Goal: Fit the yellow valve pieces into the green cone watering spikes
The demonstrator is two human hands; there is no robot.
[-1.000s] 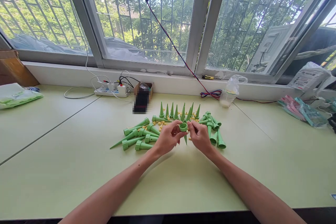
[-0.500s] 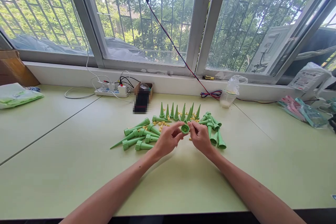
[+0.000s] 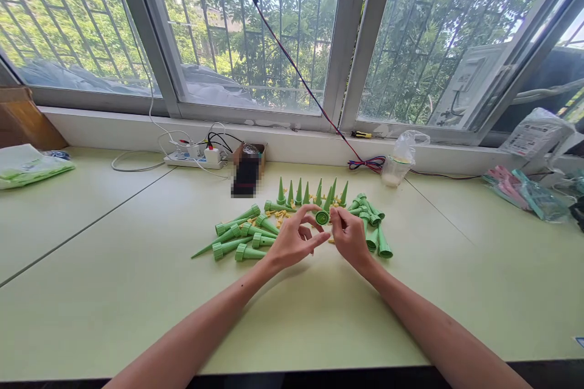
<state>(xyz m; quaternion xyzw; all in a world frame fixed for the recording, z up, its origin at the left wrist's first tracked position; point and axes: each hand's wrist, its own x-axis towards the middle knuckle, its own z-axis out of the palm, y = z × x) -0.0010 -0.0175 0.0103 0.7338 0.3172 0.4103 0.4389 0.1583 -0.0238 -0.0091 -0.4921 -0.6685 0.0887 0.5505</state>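
Between my hands a green plant watering spike [image 3: 322, 217] is held up, its round ribbed end facing me. My left hand [image 3: 294, 240] is open beside it, index finger curved near the rim and thumb stretched out below, apart from it. My right hand [image 3: 349, 236] is closed in a pinch against the spike's right side; its fingertips partly hide the grip. Several spikes with ribbed caps [image 3: 228, 247] lie to the left. Upright green cones [image 3: 298, 193] stand behind, with small yellow pieces [image 3: 281, 217] around them. More green spikes [image 3: 384, 243] lie by my right hand.
At the back stand a power strip [image 3: 194, 161] with plugs and cables, a small cardboard box [image 3: 262, 158] and a plastic cup [image 3: 393, 171] with a bag on it. Plastic packets [image 3: 529, 194] lie at right, a white-green bag [image 3: 31, 167] at left. Windows rise behind the table.
My left thumb has come off the spike's end and stretched down and away, and the left fingers have opened. The spike's end has tipped and risen slightly. My right hand stays nearly in place.
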